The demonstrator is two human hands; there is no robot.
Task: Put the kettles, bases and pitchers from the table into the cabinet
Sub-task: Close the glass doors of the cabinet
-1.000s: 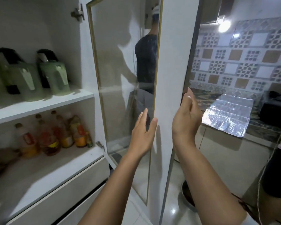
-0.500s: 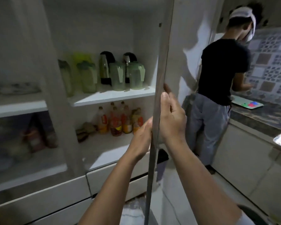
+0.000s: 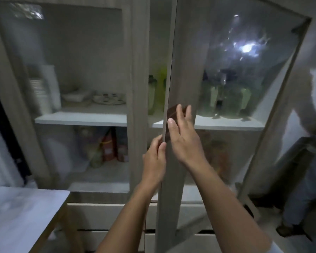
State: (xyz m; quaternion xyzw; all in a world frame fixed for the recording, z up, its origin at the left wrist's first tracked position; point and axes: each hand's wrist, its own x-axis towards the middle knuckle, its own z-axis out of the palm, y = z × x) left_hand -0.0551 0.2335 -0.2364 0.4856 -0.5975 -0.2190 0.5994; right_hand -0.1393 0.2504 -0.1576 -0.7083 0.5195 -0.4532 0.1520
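At the lower left a pale marbled tabletop [image 3: 22, 214] juts into view, standing in front of the tall grey wood-grain cabinet [image 3: 137, 70]. Behind its closed left glass door, white dishes [image 3: 108, 99] sit on the upper shelf. In the gap beside the right door's edge, yellow-green plastic pitchers [image 3: 156, 94] stand on the white shelf [image 3: 217, 124], above the left hand [image 3: 154, 158], whose fingers curl round the edge of the glass-paned right door [image 3: 171, 84]. The right hand [image 3: 182, 136] lies flat against the door's frame, fingers straight and spread. Up and right of it, behind the glass, stand the green kettles [image 3: 226, 99], blurred by reflections.
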